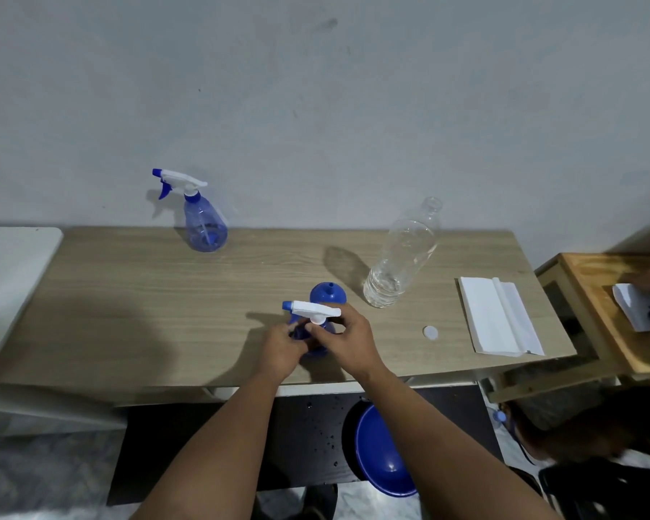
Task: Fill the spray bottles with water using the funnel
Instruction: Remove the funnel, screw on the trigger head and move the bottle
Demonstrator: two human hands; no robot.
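Right hand: right hand [348, 341], fingers curled round the white collar under the near spray bottle's trigger head [313, 310].
Left hand: left hand [281, 349] grips the near spray bottle [318, 337] by its blue body, near the table's front edge.
Funnel: blue funnel [327, 294] upside down, spout up, just behind that bottle.
Far spray bottle: far spray bottle [202, 219] upright at the back left, a little water inside.
Clear bottle: clear bottle [400, 260] uncapped, water low in it; its white cap [430, 332] lies near.
Around: folded paper towel [498, 320] on the right; blue basin [381, 450] below the table [128, 294].
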